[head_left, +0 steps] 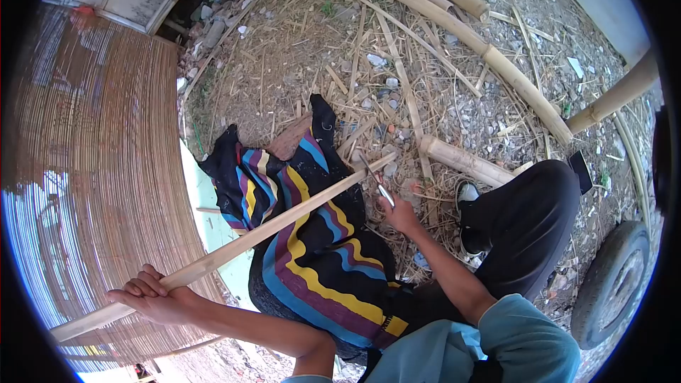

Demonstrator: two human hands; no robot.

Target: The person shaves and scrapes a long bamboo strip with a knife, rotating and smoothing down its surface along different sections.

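Note:
A long split bamboo strip [262, 232] runs slantwise across the view, from the lower left up to the centre. Near its lower end, my left hand [162, 296] has its fingers wrapped round it. My right hand [401, 214] grips a knife [384, 191] with a shiny handle. The narrow blade lies against or just beside the strip's far end; I cannot tell whether it touches. Beneath the strip, a black cloth with yellow, blue and purple stripes [291, 241] is draped over my lap and leg.
A bamboo slat screen [92, 156] stands on the left. Thick bamboo poles [454, 23] lie at the upper right, and a shorter bamboo piece [464, 159] is near my shoe [466, 195]. At the lower right is a tyre [611, 285]. Shavings and stones litter the ground [284, 50].

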